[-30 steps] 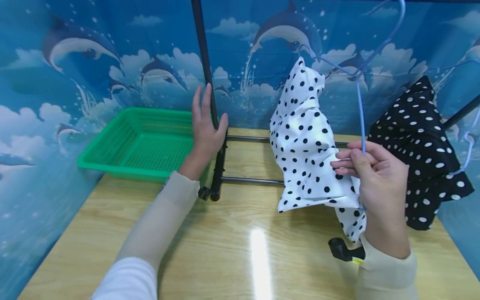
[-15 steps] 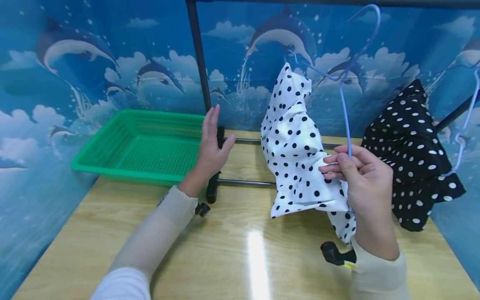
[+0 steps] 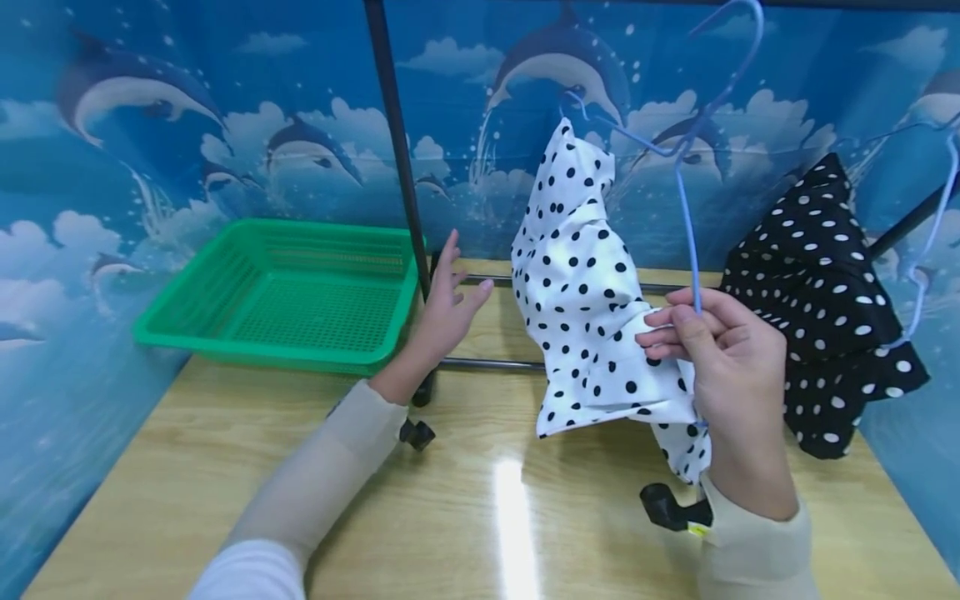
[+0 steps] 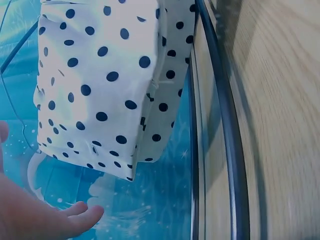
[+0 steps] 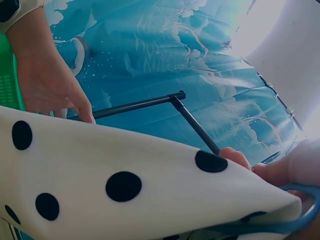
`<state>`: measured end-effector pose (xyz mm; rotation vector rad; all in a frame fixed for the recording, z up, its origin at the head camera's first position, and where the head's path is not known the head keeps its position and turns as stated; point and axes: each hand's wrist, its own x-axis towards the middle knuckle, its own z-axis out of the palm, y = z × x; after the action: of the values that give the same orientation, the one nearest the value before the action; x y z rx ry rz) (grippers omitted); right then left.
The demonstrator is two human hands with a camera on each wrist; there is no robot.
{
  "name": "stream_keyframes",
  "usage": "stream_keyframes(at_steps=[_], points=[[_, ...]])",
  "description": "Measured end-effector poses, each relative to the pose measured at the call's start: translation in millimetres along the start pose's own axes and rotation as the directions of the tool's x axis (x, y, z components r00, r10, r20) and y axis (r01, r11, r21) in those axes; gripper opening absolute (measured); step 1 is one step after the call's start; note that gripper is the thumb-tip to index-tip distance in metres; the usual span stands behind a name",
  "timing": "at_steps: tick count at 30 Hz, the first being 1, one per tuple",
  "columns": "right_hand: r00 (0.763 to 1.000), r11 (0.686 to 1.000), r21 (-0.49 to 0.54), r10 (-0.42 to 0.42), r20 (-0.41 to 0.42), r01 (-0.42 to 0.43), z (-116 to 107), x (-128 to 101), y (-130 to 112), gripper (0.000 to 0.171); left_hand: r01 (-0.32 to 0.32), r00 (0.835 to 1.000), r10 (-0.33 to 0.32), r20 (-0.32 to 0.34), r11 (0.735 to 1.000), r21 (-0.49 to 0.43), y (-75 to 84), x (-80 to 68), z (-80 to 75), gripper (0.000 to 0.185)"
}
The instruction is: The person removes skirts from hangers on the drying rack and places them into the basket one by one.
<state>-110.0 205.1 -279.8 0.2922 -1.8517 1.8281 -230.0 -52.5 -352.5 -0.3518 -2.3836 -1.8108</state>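
The right hand (image 3: 738, 358) pinches the blue hanger (image 3: 687, 225) between thumb and fingers, low on the wire, its other fingertips against the white cloth (image 3: 581, 300). The left hand (image 3: 442, 321) is wide, thumb well apart from the fingers, between the basket (image 3: 262, 352) and the cloth; whether it touches the rack (image 3: 394, 117) is hard to tell.

The white cloth hangs from the hanger above the bench (image 3: 420, 517). It is dotted black, narrow at the top under the hanger's far end, creased across the middle and flared below, with a loose flap beside the right wrist. The hook stands upright near the rack's top bar; whether it rests there cannot be told.

To the right, just past the right hand, a black cloth (image 3: 817, 308) with white dots hangs on a second blue hanger (image 3: 918, 287). The green basket, with slotted walls, sits at the left. The bench is pale wood grain with a bright streak of reflected light. Behind, a blue sheet (image 3: 300, 75) shows dolphins and clouds.
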Motion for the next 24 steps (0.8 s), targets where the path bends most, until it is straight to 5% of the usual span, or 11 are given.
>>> stream_keyframes(at_steps=[7, 13, 18, 24], points=[[1.000, 1.000, -0.005, 0.007, -0.005, -0.007, -0.6, 0.7, -1.1, 0.017, 0.192, 0.980, -0.183, 0.080, 0.975, -0.110, -0.7, 1.7, 14.6, 0.082], [1.000, 0.999, 0.032, -0.031, -0.004, 0.031, -1.7, -0.5, 0.2, 0.017, 0.317, 0.946, -0.290, 0.142, 0.916, -0.245, -7.0, 5.2, 30.9, 0.084], [0.999, 0.998, 0.047, -0.047, -0.003, 0.047, -2.4, 0.4, 0.5, 0.019, 0.381, 0.924, -0.337, 0.179, 0.846, -0.374, -14.8, 7.4, 42.2, 0.084], [0.999, 0.998, 0.046, -0.040, -0.003, 0.041, -1.3, -0.3, -0.1, 0.019, 0.472, 0.881, -0.405, 0.246, 0.711, -0.520, -23.3, 7.9, 51.8, 0.084]])
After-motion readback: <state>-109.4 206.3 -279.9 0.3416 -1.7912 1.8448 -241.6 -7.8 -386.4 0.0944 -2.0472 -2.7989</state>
